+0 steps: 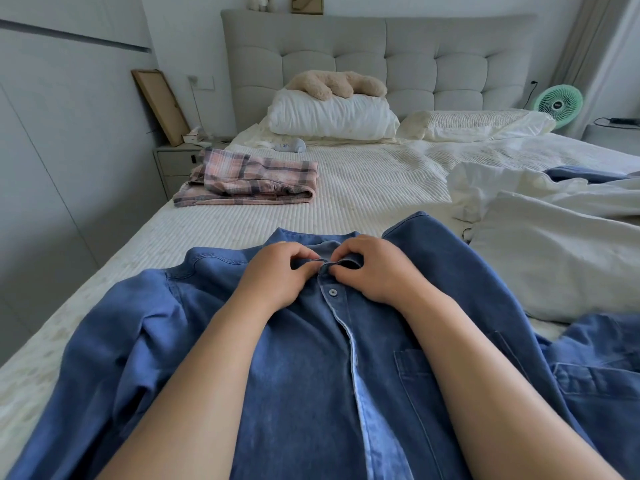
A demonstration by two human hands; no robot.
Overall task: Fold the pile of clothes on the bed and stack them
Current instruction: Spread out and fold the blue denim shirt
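Both hands, left hand (277, 275) and right hand (372, 271), pinch the denim shirt (304, 375) collar (front up).

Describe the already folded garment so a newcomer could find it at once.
Start at the grey headboard and come down the bed's left edge, past the nightstand. The folded plaid garment lies there: pink and grey checks, unlike the blue denim shirt or white bedding.

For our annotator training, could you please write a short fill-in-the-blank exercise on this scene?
1. Both hands pinch the blue denim shirt at its ____.
2. The folded pink plaid garment lies to the ____ of the shirt.
3. The beige plush toy rests on a white ____.

Missing words: collar; left; pillow
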